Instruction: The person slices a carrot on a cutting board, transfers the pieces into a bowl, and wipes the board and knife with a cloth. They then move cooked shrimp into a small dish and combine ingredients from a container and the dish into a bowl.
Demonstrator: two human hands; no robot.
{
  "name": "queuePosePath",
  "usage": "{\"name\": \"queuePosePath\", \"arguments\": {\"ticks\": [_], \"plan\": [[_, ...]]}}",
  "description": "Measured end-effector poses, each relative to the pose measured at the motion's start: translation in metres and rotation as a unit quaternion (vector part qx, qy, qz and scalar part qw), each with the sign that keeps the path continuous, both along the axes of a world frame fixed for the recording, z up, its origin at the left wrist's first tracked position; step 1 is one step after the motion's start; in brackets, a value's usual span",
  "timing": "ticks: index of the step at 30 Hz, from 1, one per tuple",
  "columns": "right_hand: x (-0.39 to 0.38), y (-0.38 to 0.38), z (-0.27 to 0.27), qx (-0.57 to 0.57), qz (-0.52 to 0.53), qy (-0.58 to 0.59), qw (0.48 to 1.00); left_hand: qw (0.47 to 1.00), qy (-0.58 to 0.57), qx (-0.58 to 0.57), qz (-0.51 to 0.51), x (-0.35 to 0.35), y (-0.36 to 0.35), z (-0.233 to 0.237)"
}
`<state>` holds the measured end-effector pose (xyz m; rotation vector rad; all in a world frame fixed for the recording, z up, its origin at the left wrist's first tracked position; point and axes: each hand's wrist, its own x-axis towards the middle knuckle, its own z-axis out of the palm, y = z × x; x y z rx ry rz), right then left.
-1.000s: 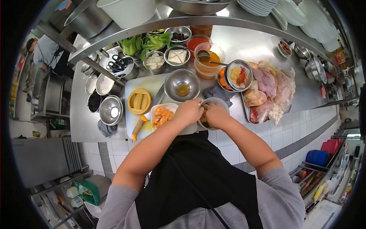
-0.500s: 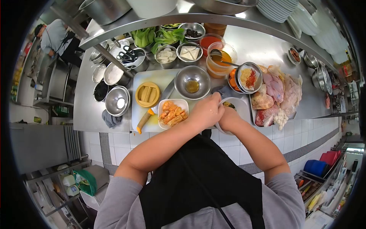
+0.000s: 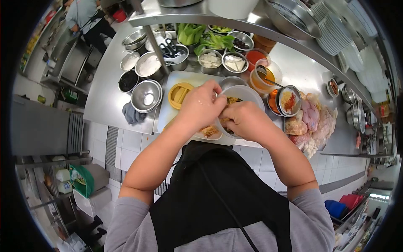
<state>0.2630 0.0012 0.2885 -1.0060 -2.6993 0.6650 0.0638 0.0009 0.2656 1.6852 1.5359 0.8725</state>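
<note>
A translucent white plastic tub (image 3: 252, 93) is tilted over the cutting board, with dark and yellowish food (image 3: 234, 100) inside. My left hand (image 3: 200, 104) has its fingers closed at the tub's left rim. Inside the tub, my right hand (image 3: 245, 119) has its fingers bent together; what they hold is hidden. Below my hands is a white dish (image 3: 218, 137) of orange food pieces (image 3: 208, 131), partly covered. A steel bowl (image 3: 230, 81) shows behind the tub. The yellow round lid (image 3: 179, 94) lies left of my left hand.
Stacked steel bowls (image 3: 146, 97) and a grey cloth (image 3: 133, 113) are at left. Several ingredient bowls and leafy greens (image 3: 189, 33) line the back beneath a steel shelf (image 3: 197, 12). At right are a sauce tub (image 3: 268, 71) with a ladle and bagged raw meat (image 3: 310, 117). Another person works far left.
The tub and both my hands have moved left, over the cutting board and the dish of orange pieces. The camera view has also shifted and turned.
</note>
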Motion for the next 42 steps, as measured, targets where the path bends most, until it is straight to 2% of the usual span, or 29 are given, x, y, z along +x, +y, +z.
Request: {"name": "queuePosePath", "arguments": {"ticks": [2, 4, 5, 7, 10, 12, 16, 17, 19, 23, 29, 31, 34, 37, 41, 42], "plan": [[-0.018, 0.001, 0.011, -0.063, -0.011, 0.127, 0.99, 1.0, -0.003, -0.023, 0.018, -0.027, -0.006, 0.001], [-0.03, 0.003, 0.02, -0.047, -0.011, 0.145, 0.988, 0.998, -0.018, -0.008, 0.059, -0.056, -0.013, -0.003], [-0.036, 0.003, 0.025, -0.088, -0.049, 0.189, 0.977, 0.998, -0.019, -0.009, 0.064, -0.069, -0.017, -0.004], [-0.044, 0.005, 0.041, -0.169, -0.121, 0.24, 0.948, 0.984, -0.118, -0.028, 0.133, -0.096, -0.028, -0.005], [-0.043, 0.015, 0.038, -0.182, -0.168, 0.293, 0.924, 0.959, -0.183, -0.063, 0.208, -0.135, -0.052, -0.003], [-0.034, 0.023, 0.006, -0.194, -0.184, 0.285, 0.92, 0.952, -0.185, -0.048, 0.237, -0.159, -0.072, -0.012], [-0.021, 0.02, -0.108, -0.237, -0.233, 0.142, 0.932, 0.939, -0.168, -0.013, 0.301, -0.192, -0.112, -0.033], [-0.02, 0.016, -0.123, -0.24, -0.232, 0.139, 0.932, 0.937, -0.174, -0.007, 0.304, -0.198, -0.119, -0.041], [-0.02, 0.01, -0.139, -0.253, -0.281, 0.034, 0.925, 0.932, -0.179, -0.018, 0.315, -0.204, -0.131, -0.051], [-0.016, 0.002, -0.149, -0.254, -0.287, 0.053, 0.922, 0.923, -0.184, -0.049, 0.334, -0.206, -0.143, -0.06], [-0.026, 0.017, -0.142, -0.271, -0.3, 0.031, 0.914, 0.915, -0.219, -0.03, 0.338, -0.203, -0.143, -0.073], [-0.031, 0.026, -0.155, -0.172, -0.206, 0.044, 0.962, 0.917, -0.213, -0.037, 0.336, -0.203, -0.141, -0.069], [-0.053, 0.045, -0.166, -0.154, -0.177, 0.013, 0.972, 0.918, -0.212, -0.044, 0.332, -0.201, -0.138, -0.073], [-0.069, 0.054, -0.169, -0.12, -0.162, 0.031, 0.979, 0.918, -0.217, -0.051, 0.329, -0.199, -0.136, -0.072], [-0.073, 0.053, -0.145, -0.156, -0.143, -0.031, 0.977, 0.917, -0.22, -0.065, 0.325, -0.199, -0.136, -0.077], [-0.069, 0.05, -0.132, -0.193, -0.125, -0.083, 0.97, 0.917, -0.219, -0.063, 0.328, -0.198, -0.136, -0.078]]}}
